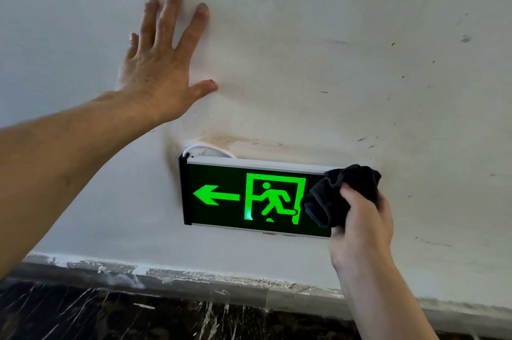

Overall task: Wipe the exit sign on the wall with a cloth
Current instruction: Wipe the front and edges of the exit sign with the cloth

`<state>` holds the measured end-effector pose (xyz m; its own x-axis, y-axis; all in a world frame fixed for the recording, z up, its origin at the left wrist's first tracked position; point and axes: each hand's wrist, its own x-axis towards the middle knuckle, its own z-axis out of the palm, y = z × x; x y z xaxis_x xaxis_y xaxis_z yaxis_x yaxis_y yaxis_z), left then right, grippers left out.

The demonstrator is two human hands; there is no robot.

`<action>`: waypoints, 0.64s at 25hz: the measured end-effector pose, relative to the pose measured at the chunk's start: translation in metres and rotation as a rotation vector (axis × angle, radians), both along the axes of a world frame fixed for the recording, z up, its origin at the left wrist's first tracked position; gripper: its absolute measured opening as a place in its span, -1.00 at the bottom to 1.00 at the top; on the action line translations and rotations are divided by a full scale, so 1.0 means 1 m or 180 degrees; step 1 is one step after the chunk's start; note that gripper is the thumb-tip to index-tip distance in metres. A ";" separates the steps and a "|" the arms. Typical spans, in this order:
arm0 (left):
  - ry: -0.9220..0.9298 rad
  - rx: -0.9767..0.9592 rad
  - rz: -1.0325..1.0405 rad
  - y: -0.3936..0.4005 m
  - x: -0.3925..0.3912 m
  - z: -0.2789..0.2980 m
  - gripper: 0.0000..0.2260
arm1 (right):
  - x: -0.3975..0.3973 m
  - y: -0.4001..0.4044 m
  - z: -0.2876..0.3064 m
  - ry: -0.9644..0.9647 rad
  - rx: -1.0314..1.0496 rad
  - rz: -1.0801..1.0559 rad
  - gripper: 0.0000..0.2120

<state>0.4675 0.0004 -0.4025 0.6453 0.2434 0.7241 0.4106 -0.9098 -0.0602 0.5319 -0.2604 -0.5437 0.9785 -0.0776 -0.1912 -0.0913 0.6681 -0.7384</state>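
Green figures glow on the black face of the exit sign (pixel 243 195): an arrow pointing left and a running figure in a doorway. I see the sign mounted low on the wall (pixel 318 62), not far above the skirting (pixel 194 281), with a silver rail along its top and bottom edges and a black cap at its left end. A white cable (pixel 194 148) loops out just above its upper left corner.

My right hand (pixel 360 226) is at the sign's right end, fingers and thumb curled tight around a bunched dark cloth (pixel 340 195). The cloth is pressed against the right end of the sign face and hides that corner; part of it bulges above the top rail.

My left hand (pixel 163 62) lies flat on the wall above and to the left of the sign, fingers spread wide and thumb out, holding nothing. It is well apart from the sign.

Around the sign the wall is off-white and dirty: a brownish stain runs just above the top rail, a dark smudge sits beside the left cap, and small dark marks scatter toward the right. Below the chipped grey skirting I see a dark marble floor (pixel 110 314) with white veins.
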 end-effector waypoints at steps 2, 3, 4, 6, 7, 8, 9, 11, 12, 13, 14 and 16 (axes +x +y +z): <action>0.0032 -0.0016 0.0002 0.000 -0.001 0.000 -0.13 | -0.008 -0.010 0.008 -0.0065 0.0271 0.0546 -0.72; 0.0043 -0.0030 0.0000 0.000 -0.002 0.000 -0.13 | -0.011 -0.014 0.012 -0.0191 0.0395 0.0821 -0.70; 0.0056 -0.0055 -0.0011 0.000 -0.003 0.001 -0.14 | -0.014 -0.018 0.015 -0.0341 0.0506 0.1048 -0.67; 0.0089 -0.0142 -0.0044 -0.004 -0.004 0.004 -0.17 | -0.020 -0.022 0.023 -0.0610 0.0639 0.1337 -0.63; 0.0097 -0.0200 -0.0058 -0.005 -0.006 0.006 -0.20 | -0.022 -0.023 0.026 -0.0701 0.0669 0.1427 -0.63; 0.0099 -0.0265 -0.0071 -0.007 -0.007 0.007 -0.22 | -0.024 -0.024 0.029 -0.0782 0.0674 0.1493 -0.63; 0.0094 -0.0336 -0.0099 -0.009 -0.009 0.008 -0.24 | -0.027 -0.024 0.031 -0.0850 0.0658 0.1549 -0.64; -0.0011 -0.0477 -0.0257 -0.018 -0.012 0.010 -0.28 | -0.032 -0.027 0.033 -0.0917 0.0589 0.1670 -0.61; -0.0146 -0.0537 -0.0438 -0.026 -0.015 0.011 -0.29 | -0.035 -0.028 0.033 -0.0932 0.0544 0.1710 -0.59; -0.0307 -0.0605 -0.0696 -0.036 -0.016 0.013 -0.31 | -0.037 -0.030 0.033 -0.0946 0.0495 0.1724 -0.57; -0.0426 -0.0715 -0.0995 -0.049 -0.018 0.015 -0.33 | -0.039 -0.031 0.033 -0.0952 0.0441 0.1728 -0.58; -0.0368 -0.1240 -0.1643 -0.077 -0.022 0.015 -0.37 | -0.045 -0.031 0.033 -0.0936 0.0383 0.1755 -0.62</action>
